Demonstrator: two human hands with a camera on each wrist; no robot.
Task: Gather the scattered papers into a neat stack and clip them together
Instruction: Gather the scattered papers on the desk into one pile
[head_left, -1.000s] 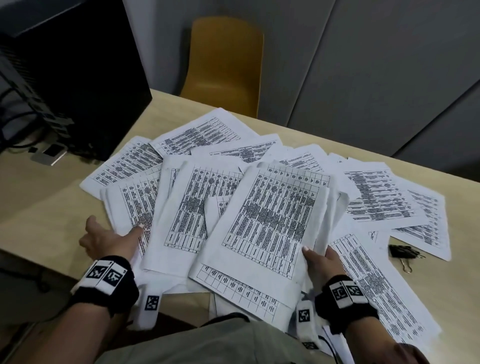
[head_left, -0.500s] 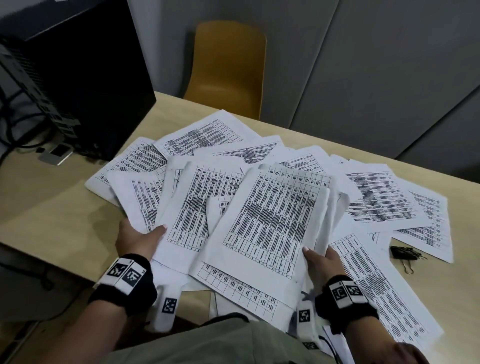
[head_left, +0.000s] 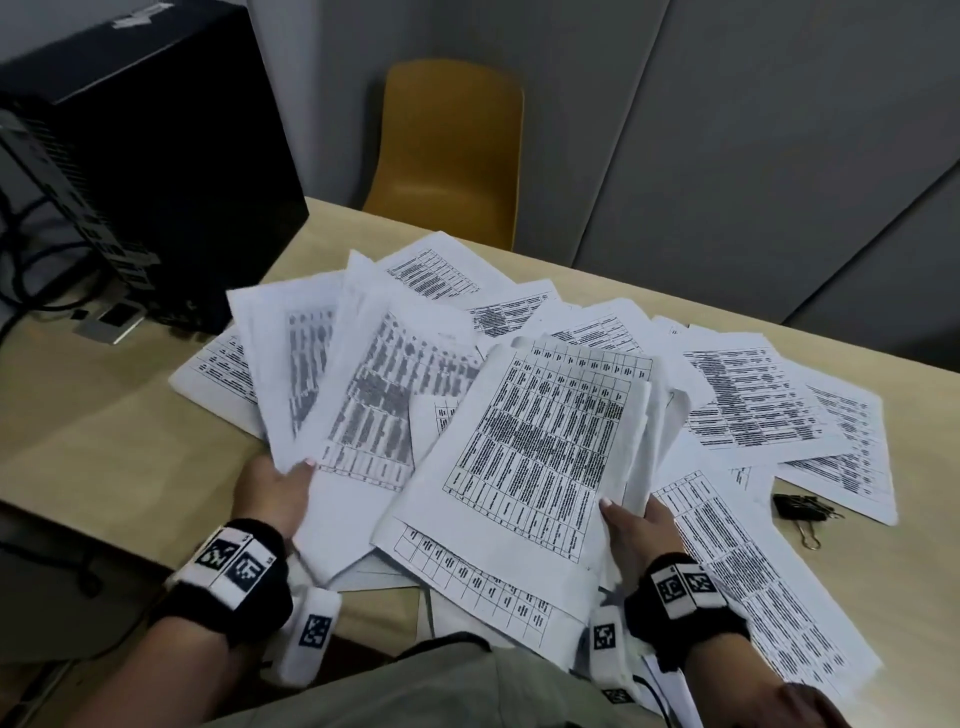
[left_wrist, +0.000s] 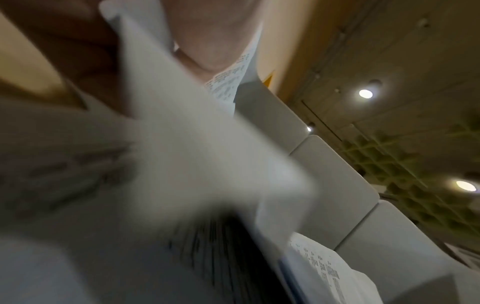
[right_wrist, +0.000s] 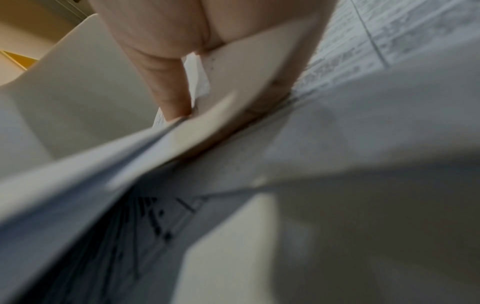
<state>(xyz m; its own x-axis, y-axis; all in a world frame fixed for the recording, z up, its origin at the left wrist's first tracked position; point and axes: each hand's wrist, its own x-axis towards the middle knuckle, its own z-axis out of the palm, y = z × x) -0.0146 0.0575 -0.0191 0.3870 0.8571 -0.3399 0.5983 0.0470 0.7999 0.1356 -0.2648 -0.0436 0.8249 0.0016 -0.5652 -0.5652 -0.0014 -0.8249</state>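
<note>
A lifted sheaf (head_left: 358, 395) is pinched by the left hand (head_left: 272, 491); the main stack (head_left: 540, 457) (just to its right) is gripped by the right hand (head_left: 636, 525), long axes nearly parallel above the table (head_left: 104, 441).

Well over 10 printed sheets (head_left: 540, 447), exact count unclear; 2 hands; 1 binder clip (head_left: 797, 508); 1 chair (head_left: 452, 150).

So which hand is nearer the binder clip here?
Right. The right hand holds papers at the near edge, with the binder clip a little further to its right. The left hand grips sheets on the far side of the pile.
</note>
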